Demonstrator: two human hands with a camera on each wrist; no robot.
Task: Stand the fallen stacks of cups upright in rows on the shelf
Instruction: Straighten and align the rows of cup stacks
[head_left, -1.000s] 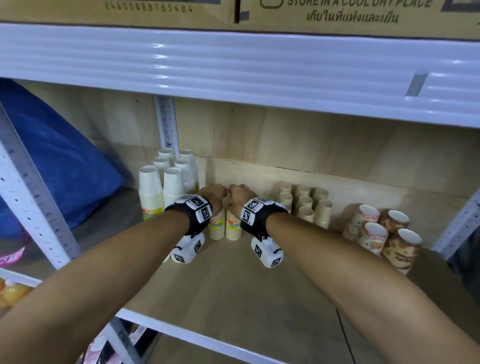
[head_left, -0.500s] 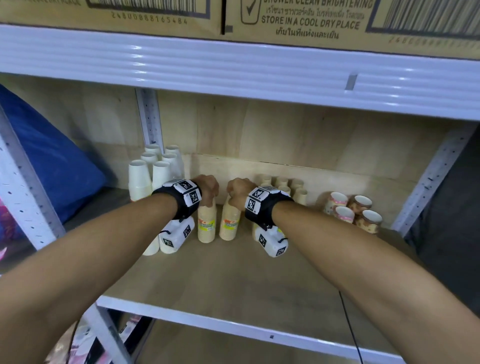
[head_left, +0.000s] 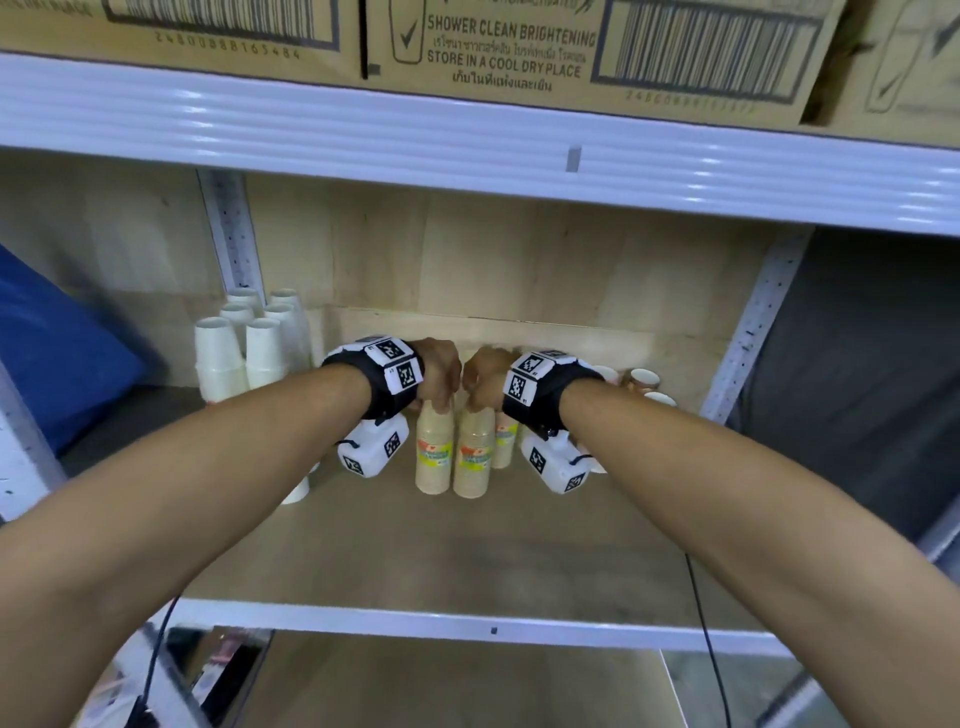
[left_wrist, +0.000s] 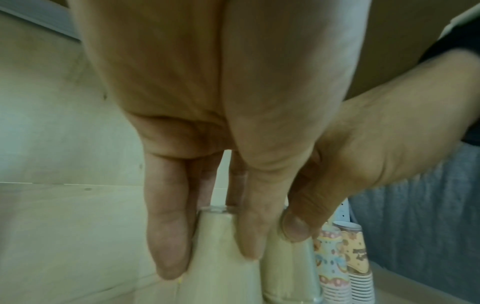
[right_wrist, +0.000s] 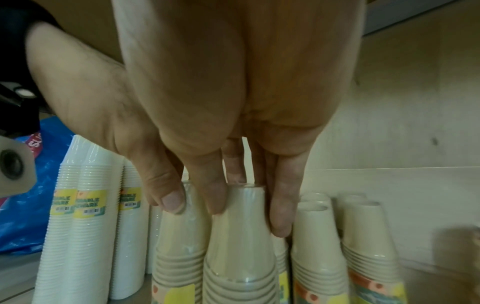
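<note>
Two beige cup stacks stand upright side by side on the wooden shelf (head_left: 467, 545). My left hand (head_left: 439, 384) grips the top of the left stack (head_left: 434, 457) with fingers and thumb around it, seen close in the left wrist view: hand (left_wrist: 210, 253), stack (left_wrist: 221, 273). My right hand (head_left: 480, 387) grips the top of the right stack (head_left: 472, 462) the same way: hand (right_wrist: 249, 216), stack (right_wrist: 241, 257). The two stacks touch or nearly touch. More beige stacks (right_wrist: 317, 236) stand upright behind on the right.
White cup stacks (head_left: 244, 353) stand in rows at the back left. Patterned cup stacks (head_left: 644, 379) stand at the back right, partly hidden by my right forearm. A blue bag (head_left: 52, 353) lies left of the shelf. The upper shelf beam (head_left: 467, 135) carries cardboard boxes (head_left: 467, 47) close overhead.
Both hands keep hold of the two beige stacks, which seem to have come slightly forward from the back rows. My head view has pulled back and lowered.
</note>
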